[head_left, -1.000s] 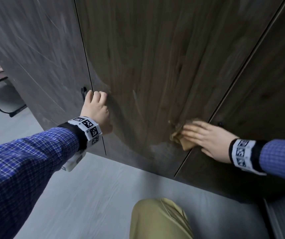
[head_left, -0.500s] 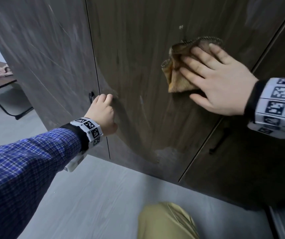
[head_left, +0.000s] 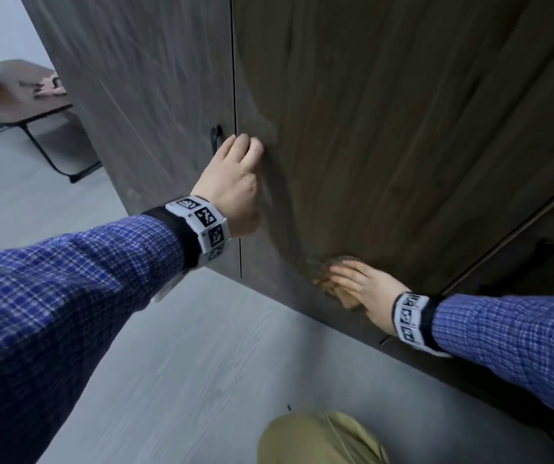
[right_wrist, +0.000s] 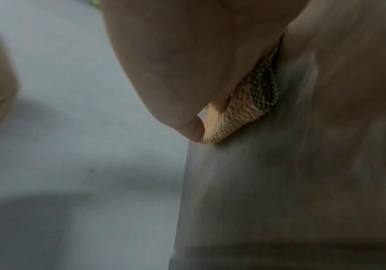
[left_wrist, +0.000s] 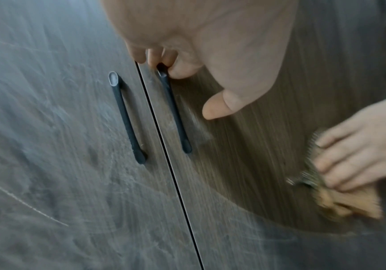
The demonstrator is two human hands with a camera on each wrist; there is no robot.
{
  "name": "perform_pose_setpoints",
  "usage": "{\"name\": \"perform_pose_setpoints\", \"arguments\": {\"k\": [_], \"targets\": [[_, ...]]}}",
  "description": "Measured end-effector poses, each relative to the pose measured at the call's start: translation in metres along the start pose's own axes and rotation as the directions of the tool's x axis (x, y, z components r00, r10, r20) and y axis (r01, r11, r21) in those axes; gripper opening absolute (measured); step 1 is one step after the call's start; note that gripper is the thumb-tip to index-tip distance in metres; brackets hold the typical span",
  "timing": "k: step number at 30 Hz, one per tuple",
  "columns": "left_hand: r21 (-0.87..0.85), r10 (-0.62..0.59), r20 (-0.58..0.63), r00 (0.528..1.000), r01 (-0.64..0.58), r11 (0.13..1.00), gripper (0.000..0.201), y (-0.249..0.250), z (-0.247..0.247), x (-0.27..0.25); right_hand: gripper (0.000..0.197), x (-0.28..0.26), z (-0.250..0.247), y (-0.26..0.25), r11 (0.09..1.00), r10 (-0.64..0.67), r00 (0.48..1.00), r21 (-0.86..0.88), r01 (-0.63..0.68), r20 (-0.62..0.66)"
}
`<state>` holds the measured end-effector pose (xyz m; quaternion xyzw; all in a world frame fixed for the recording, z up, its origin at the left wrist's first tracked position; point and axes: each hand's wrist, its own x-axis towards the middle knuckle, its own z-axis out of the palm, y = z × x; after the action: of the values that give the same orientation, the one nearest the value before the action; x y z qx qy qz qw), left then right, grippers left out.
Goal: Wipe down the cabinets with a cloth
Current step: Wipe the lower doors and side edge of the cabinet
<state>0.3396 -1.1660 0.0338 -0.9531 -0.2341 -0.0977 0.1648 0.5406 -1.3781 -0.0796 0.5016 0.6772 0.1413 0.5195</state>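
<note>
Pressing the cloth (head_left: 334,286) flat against the door (head_left: 386,135), the right hand (head_left: 367,291) is working low now — half a second ago it was up near the door's top, so the stroke has been running downward and is nearing the bottom edge. That suggests this door is getting covered top to bottom; a darker, cleaner patch is showing beside the hazy area still unwiped in the left wrist view. The right fingers (left_wrist: 349,160) are lying straight and spread over the cloth, pinning it, not curling round it. The left hand (head_left: 232,185) is staying where it was, its fingers hooking over the top of the handle (left_wrist: 174,113) — clamped on it, thumb free — likely steadying the door. The neighbouring door (left_wrist: 49,127) is looking streaked and dusty, probably next.
</note>
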Motion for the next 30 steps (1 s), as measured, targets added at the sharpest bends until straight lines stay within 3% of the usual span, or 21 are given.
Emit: {"name": "perform_pose_setpoints", "arguments": {"k": [3, 6, 9, 11, 13, 18, 22, 25, 30], "targets": [[0.006, -0.010, -0.005, 1.000, 0.010, 1.000, 0.049, 0.000, 0.004, 0.000, 0.081, -0.020, 0.038, -0.019, 0.994, -0.100, 0.978, -0.016, 0.105, 0.185], [0.024, -0.004, 0.007, 1.000, 0.004, 1.000, 0.051, -0.001, 0.006, 0.001, 0.083, -0.030, 0.036, -0.017, 0.997, -0.044, 0.977, -0.057, 0.057, 0.210], [0.042, -0.003, 0.003, 1.000, 0.003, 0.999, 0.060, -0.002, 0.008, 0.001, 0.078, -0.035, -0.004, 0.023, 0.995, 0.087, 0.996, 0.057, -0.087, 0.000], [0.062, -0.004, 0.001, 1.000, 0.004, 0.998, 0.064, -0.002, 0.008, 0.001, 0.077, -0.031, -0.027, 0.050, 0.983, 0.166, 0.969, 0.109, -0.148, -0.180], [0.087, -0.007, -0.004, 1.000, 0.007, 0.996, 0.069, -0.003, 0.006, 0.001, 0.078, -0.025, -0.036, 0.057, 0.976, 0.204, 0.957, 0.125, -0.180, -0.208], [0.091, 0.017, -0.003, 1.000, -0.017, 0.996, 0.068, -0.005, 0.003, 0.003, 0.083, -0.052, 0.023, 0.011, 0.996, 0.074, 0.997, 0.051, -0.075, 0.021], [0.081, 0.020, -0.013, 1.000, -0.019, 0.997, 0.064, -0.005, 0.003, 0.002, 0.078, -0.079, 0.074, -0.024, 0.997, -0.050, 0.961, 0.065, 0.034, 0.272], [0.079, 0.019, -0.022, 1.000, -0.017, 0.997, 0.071, -0.007, 0.004, 0.001, 0.076, -0.049, 0.065, -0.030, 0.996, -0.083, 0.960, 0.063, 0.069, 0.268], [0.128, 0.010, -0.025, 1.000, -0.006, 0.992, 0.078, -0.006, 0.010, 0.000, 0.074, 0.059, 0.012, -0.036, 0.990, -0.004, 0.999, 0.144, -0.001, 0.034]]}}
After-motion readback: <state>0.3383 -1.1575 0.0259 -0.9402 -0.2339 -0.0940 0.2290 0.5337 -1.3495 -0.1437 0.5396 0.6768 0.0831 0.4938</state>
